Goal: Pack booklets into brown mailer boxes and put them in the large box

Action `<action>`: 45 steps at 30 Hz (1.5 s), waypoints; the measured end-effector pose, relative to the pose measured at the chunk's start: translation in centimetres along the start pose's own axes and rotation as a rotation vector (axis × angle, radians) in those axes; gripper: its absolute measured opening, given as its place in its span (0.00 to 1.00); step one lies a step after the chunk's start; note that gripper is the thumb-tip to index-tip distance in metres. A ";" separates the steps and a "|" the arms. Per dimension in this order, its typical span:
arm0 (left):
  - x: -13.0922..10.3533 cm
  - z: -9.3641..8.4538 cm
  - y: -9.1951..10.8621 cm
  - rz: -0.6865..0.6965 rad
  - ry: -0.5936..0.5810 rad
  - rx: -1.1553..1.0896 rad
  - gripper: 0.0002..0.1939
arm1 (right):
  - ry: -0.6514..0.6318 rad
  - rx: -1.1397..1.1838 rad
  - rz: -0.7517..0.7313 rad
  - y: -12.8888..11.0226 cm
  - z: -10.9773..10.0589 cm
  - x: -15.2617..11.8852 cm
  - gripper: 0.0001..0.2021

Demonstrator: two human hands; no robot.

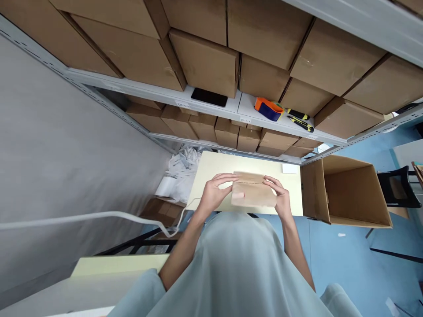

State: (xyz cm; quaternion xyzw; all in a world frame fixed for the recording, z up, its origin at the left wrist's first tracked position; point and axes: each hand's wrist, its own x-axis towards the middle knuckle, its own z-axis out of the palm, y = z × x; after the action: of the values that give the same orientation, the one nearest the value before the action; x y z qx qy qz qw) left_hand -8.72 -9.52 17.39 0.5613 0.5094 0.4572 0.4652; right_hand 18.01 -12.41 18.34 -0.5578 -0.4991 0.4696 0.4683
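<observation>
Between my two hands, over the pale yellow table (216,163), is a flat brown paper packet (253,196) with a line of print near its top and a small red mark at lower left. My left hand (216,190) grips its left edge, fingers along the top and thumb below. At the right edge, my right hand (279,193) holds it with the fingers over the upper corner; that thumb is mostly hidden. A small white card or label stack (290,168) lies at the table's back right.
Shelves of cardboard boxes (205,61) rise behind the table. On one shelf lie a black phone-like slab (209,97), an orange and blue tape dispenser (269,109) and utility knives (300,124). A large open carton (357,191) stands right; a white cable (112,214) crosses left.
</observation>
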 end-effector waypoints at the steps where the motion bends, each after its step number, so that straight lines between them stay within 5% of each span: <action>1: -0.1 -0.2 -0.1 0.041 0.010 0.012 0.08 | 0.015 -0.011 -0.015 0.0 0.3 -0.1 0.13; 7: -0.3 -0.8 -1.1 0.026 0.042 0.007 0.09 | 0.064 -0.040 -0.002 0.2 1.8 -0.6 0.20; 12: -0.2 -0.9 -1.1 -0.116 -0.041 -0.065 0.36 | 0.127 -0.032 0.081 0.2 1.9 -0.8 0.35; 17: -0.2 -1.0 0.0 -0.082 -0.171 -0.050 0.22 | 0.132 -0.064 0.097 -0.3 1.2 -1.0 0.24; 27: 0.9 -1.0 -0.7 -0.117 -0.190 -0.072 0.17 | 0.008 -0.041 0.142 0.7 0.4 -0.9 0.20; 34: 1.0 -0.9 0.3 -0.194 -0.217 -0.102 0.25 | -0.061 0.022 0.262 -0.5 -0.2 -0.7 0.25; 45: -0.3 -0.1 -1.4 -0.322 -0.132 -0.215 0.29 | -0.085 0.052 0.285 -0.6 -0.1 -1.0 0.26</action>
State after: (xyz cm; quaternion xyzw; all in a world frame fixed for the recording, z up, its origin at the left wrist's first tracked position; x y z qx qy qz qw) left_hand -9.08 -9.78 15.97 0.4485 0.5093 0.3908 0.6218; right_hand 17.99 -13.39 19.03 -0.5901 -0.4222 0.5672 0.3896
